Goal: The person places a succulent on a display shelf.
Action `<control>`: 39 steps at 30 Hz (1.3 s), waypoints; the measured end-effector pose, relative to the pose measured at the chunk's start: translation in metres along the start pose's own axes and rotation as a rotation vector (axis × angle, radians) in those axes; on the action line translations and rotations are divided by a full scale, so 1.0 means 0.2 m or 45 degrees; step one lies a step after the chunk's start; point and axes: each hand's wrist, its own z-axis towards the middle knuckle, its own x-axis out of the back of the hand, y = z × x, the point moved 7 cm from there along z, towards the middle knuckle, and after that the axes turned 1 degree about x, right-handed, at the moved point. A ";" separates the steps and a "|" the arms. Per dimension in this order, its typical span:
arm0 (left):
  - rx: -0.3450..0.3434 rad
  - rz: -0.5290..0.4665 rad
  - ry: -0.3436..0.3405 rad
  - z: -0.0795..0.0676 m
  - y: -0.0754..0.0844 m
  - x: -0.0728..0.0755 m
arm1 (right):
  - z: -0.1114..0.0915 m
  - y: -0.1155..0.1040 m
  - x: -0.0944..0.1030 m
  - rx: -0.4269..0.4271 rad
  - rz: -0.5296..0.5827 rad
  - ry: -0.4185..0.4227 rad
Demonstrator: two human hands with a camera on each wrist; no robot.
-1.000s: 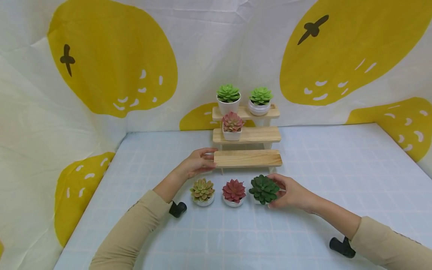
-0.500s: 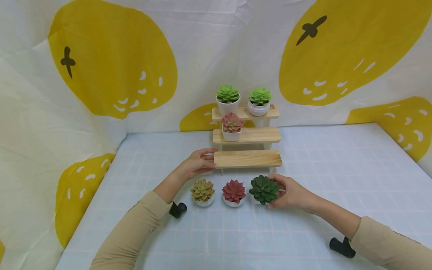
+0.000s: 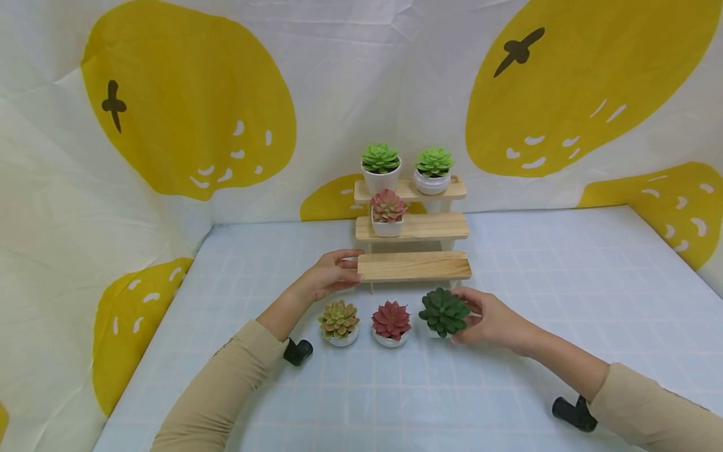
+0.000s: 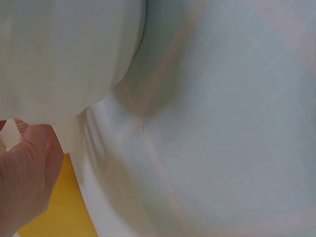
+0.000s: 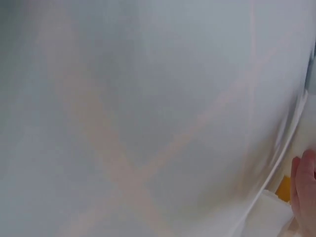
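Note:
At the lowest step of a three-tier wooden plant stand (image 3: 415, 267), my left hand (image 3: 333, 274) grips the left end, thumb in front and fingers behind. My right hand (image 3: 488, 319) holds a dark green potted succulent (image 3: 444, 311) by the right side of its white pot, just in front of the stand. A red succulent (image 3: 391, 320) and a yellowish-green succulent (image 3: 339, 318) stand in white pots to its left. In the left wrist view a white pot (image 4: 64, 54) looms large beside the left hand (image 4: 29, 173). Only part of the right hand (image 5: 305, 190) shows in the right wrist view.
Two bright green succulents, one in a tapered pot (image 3: 381, 167) and one in a round pot (image 3: 433, 171), stand on the top step. A pink succulent (image 3: 388, 212) sits at the left of the middle step. A lemon-print cloth (image 3: 361, 81) hangs behind the table.
The dark green succulent has shifted slightly up and to the right in the head view, along with my right hand. My left hand has stayed on the stand.

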 end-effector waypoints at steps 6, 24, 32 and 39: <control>0.000 0.005 -0.001 -0.01 0.00 0.00 | 0.00 -0.03 0.03 0.007 0.042 0.012; 0.003 0.010 0.004 -0.01 0.00 0.00 | 0.01 -0.19 0.18 -0.013 0.043 0.112; 0.000 0.004 0.011 -0.02 0.01 0.00 | 0.03 -0.26 0.28 -0.005 0.002 0.188; 0.006 -0.001 0.012 -0.02 0.01 -0.01 | 0.06 -0.30 0.34 -0.015 -0.004 0.229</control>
